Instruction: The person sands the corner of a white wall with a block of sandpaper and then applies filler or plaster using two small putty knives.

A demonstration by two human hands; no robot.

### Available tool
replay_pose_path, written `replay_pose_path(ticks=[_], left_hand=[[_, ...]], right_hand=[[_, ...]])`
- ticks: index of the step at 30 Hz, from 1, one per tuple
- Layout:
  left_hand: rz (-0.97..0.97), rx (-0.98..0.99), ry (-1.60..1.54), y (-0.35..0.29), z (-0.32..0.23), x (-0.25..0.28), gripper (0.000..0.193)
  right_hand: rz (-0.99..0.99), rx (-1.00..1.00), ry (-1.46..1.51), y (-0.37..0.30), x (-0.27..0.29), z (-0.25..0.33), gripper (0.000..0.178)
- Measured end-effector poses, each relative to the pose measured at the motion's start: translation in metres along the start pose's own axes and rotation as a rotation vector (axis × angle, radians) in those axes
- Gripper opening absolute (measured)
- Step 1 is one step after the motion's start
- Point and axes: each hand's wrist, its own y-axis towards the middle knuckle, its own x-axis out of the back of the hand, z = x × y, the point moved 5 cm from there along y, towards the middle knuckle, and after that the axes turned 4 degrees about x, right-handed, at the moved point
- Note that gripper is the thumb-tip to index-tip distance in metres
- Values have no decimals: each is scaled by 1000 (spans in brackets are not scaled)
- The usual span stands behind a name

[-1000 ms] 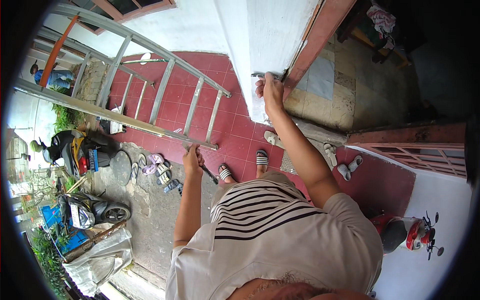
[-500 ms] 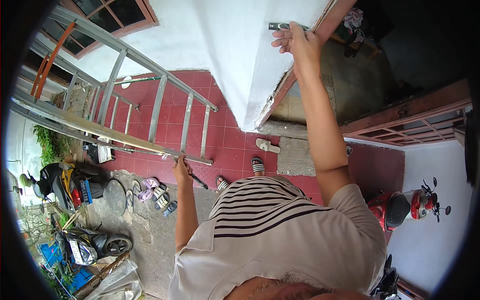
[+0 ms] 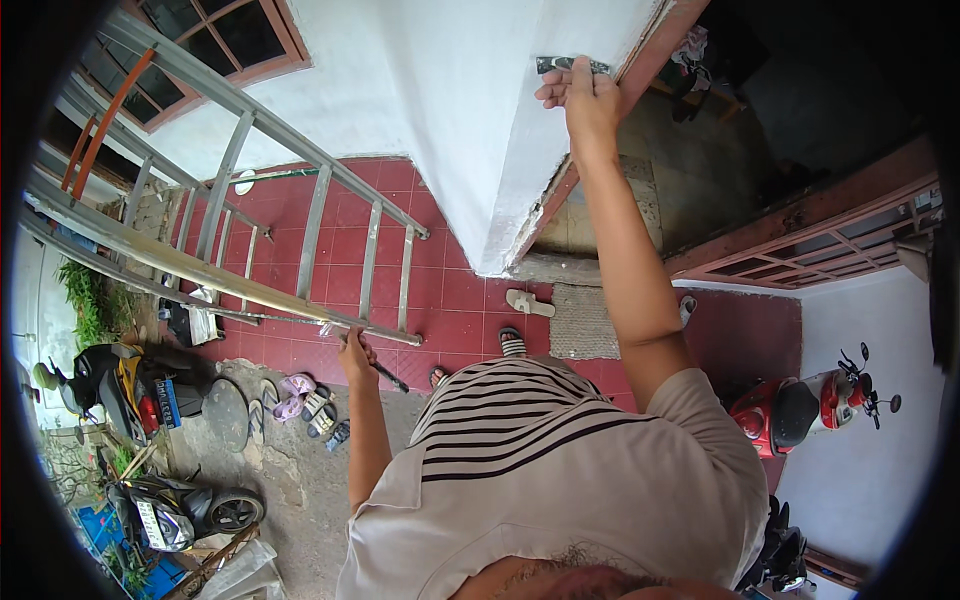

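My right hand (image 3: 592,105) is raised to the white wall (image 3: 450,120) beside the doorway. Its fingers close round a short, flat black tool with pale smears (image 3: 560,65), which lies against or very near the wall; its exact kind is unclear. Lower on the left, my left hand (image 3: 357,355) is wrapped round a thin stick with a black grip (image 3: 388,377). The grip sticks out below the fist, and the stick's other end runs in front of the ladder's lower rail, where I cannot trace it. The metal ladder (image 3: 318,235) stands close beyond that hand.
A reddish door frame (image 3: 650,60) edges the wall, with chipped plaster along it. A woven mat (image 3: 585,320) and a pale sandal (image 3: 530,303) lie on the red tiles (image 3: 450,300). Several shoes (image 3: 318,412) and parked motorbikes (image 3: 130,390) stand left; a red scooter (image 3: 790,415) is right.
My right hand with the black tool has shifted slightly left and down along the wall. The left hand keeps its grip on the stick, and the whole view has tilted a little.
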Motion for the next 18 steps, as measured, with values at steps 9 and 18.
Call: replay_pose_path(ticks=[9,18], left_hand=[[12,-10,-16,2,1,8,19],[-25,-34,10,-7,-12,12,15]], right_hand=[[-127,-175,24,-38,8,-79,52],[-120,37,-16,-22,4,-31,51]])
